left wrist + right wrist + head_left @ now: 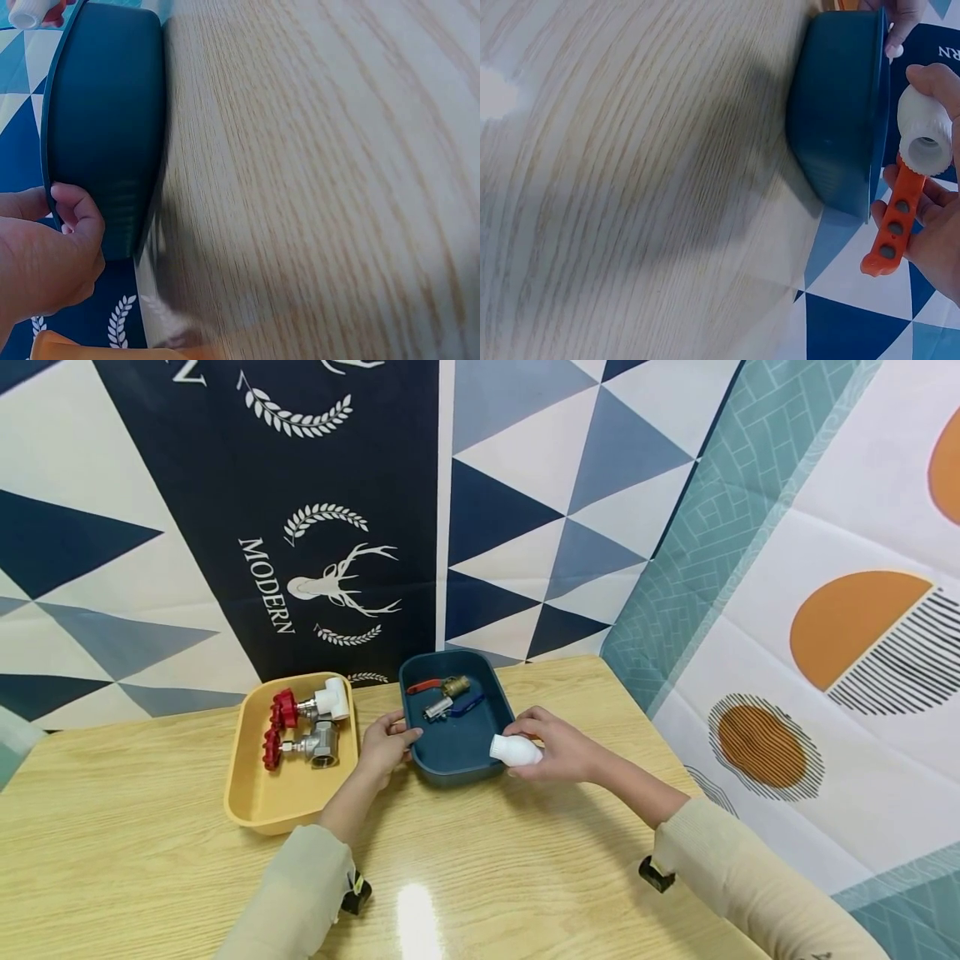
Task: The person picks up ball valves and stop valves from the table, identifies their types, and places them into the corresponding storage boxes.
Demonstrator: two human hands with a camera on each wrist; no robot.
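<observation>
My right hand (pixel 558 748) holds a white plastic ball valve (pixel 516 750) with an orange lever handle (pixel 896 221), at the right rim of a dark blue bin (pixel 456 750). Its ribbed round end opening shows in the right wrist view. My left hand (pixel 386 745) pinches the bin's left rim between thumb and fingers, seen closely in the left wrist view. Inside the blue bin lie a brass ball valve (pixel 455 686) with a red lever and a small silver valve (pixel 437 709) with a blue lever.
A yellow bin (pixel 251 797) stands left of the blue one. It holds a metal gate valve (pixel 322 745) and a white-bodied valve (pixel 332 700), both with red handwheels. Behind the wooden table (pixel 480 860) hangs a patterned cloth (pixel 517 510); another covers the right side.
</observation>
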